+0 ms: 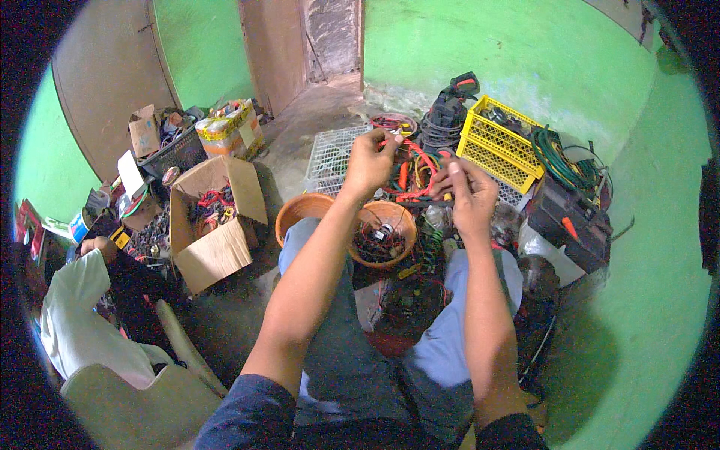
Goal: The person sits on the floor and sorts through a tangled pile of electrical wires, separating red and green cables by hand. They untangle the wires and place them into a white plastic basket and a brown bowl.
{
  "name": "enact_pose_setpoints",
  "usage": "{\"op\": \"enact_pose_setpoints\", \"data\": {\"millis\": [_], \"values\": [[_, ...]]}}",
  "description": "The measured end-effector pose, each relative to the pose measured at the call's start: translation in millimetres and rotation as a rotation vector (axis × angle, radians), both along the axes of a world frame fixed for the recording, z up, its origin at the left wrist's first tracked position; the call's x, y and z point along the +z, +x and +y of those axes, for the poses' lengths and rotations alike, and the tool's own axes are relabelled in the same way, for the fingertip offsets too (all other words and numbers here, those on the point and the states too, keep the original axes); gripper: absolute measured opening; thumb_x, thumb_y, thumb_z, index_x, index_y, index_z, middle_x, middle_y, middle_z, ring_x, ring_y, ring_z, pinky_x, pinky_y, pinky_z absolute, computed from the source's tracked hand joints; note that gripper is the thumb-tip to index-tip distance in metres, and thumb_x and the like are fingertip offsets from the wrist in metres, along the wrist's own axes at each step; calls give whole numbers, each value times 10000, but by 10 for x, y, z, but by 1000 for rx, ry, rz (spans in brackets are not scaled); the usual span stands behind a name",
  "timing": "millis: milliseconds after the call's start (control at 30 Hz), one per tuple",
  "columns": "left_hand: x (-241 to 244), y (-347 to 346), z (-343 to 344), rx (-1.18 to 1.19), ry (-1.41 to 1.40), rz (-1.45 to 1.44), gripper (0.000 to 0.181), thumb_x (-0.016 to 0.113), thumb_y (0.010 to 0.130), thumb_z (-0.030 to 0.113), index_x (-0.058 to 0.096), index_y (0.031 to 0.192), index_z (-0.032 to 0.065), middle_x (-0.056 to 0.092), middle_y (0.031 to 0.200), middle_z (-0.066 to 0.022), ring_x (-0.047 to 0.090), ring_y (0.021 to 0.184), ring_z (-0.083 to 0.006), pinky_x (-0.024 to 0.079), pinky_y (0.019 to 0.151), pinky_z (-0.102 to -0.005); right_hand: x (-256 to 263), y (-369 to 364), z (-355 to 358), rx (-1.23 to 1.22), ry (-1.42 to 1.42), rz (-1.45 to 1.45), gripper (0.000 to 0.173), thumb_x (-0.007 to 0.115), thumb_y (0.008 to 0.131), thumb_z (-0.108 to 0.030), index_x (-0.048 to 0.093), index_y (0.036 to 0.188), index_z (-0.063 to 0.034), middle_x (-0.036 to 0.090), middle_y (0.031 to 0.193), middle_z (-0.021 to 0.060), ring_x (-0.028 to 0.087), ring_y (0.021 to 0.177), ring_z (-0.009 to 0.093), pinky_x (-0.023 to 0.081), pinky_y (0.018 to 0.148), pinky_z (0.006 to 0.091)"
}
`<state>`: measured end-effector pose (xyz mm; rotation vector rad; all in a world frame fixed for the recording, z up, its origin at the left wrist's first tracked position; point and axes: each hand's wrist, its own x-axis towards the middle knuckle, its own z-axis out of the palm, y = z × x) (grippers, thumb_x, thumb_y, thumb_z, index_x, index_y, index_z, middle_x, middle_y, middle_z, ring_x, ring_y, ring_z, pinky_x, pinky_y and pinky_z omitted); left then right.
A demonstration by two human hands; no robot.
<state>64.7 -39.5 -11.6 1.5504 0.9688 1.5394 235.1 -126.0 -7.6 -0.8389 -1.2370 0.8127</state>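
Note:
My left hand [374, 160] is raised above the floor clutter, its thumb and index finger pinched on a red cable [430, 159]. The cable curves from there toward my right hand [469, 194], whose fingers are bent and blurred beside it; whether they grip it is unclear. Beneath and behind the hands lies a heap of red, yellow and green wires. Between my knees a round orange-brown tub [413, 229] holds small wires and parts, and a second such tub [304, 211] is partly hidden by my leg. Nearer to me is a dark pile of thin wires [408, 304].
A cardboard box [211, 259] of wires stands left, near a seated person's white sleeve [73, 309]. A white plastic crate [337, 157] lies ahead. To the right are a yellow crate [500, 149], coiled green cable [562, 160] and a black case [571, 225] by the green wall [658, 253].

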Motion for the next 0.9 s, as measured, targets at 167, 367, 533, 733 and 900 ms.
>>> {"op": "enact_pose_setpoints", "data": {"millis": [167, 367, 533, 733, 900], "values": [[-24, 92, 37, 28, 15, 41, 234, 632, 941, 164, 659, 826, -37, 666, 693, -85, 602, 610, -104, 474, 547, -291, -281, -22, 227, -282, 231, -623, 205, 695, 842, -111, 711, 988, 31, 690, 1034, 161, 663, 984, 329, 511, 884, 381], [-1, 65, 2, -89, -106, -12, 243, 634, 949, 212, 627, 885, -23, 663, 783, -88, 658, 726, -148, 559, 652, -338, -335, -122, 251, -353, 256, -725, 160, 689, 821, -87, 703, 945, 15, 640, 1067, 157, 639, 983, 305, 494, 895, 392], [46, -8, -36, 19, -106, 82, 277, 658, 929, 260, 650, 879, -13, 651, 743, -69, 622, 692, -124, 500, 592, -307, -274, -75, 227, -148, 154, -508, 120, 614, 899, -100, 660, 933, 6, 667, 934, 124, 655, 898, 251, 497, 835, 358], [131, -144, -94, 100, 115, 308, 296, 686, 898, 292, 722, 870, 0, 659, 692, -71, 573, 626, -112, 464, 595, -315, -146, 178, 167, 53, -84, -44, 239, 564, 980, -225, 629, 888, -14, 629, 766, 49, 609, 718, 130, 493, 669, 299], [198, -165, -158, 203, 101, 356, 273, 724, 861, 288, 755, 916, 22, 690, 671, -106, 606, 596, -119, 480, 585, -311, -47, 324, 123, 165, -223, 411, 284, 569, 974, -310, 590, 915, -33, 414, 650, -35, 383, 488, 95, 379, 511, 263]]}}
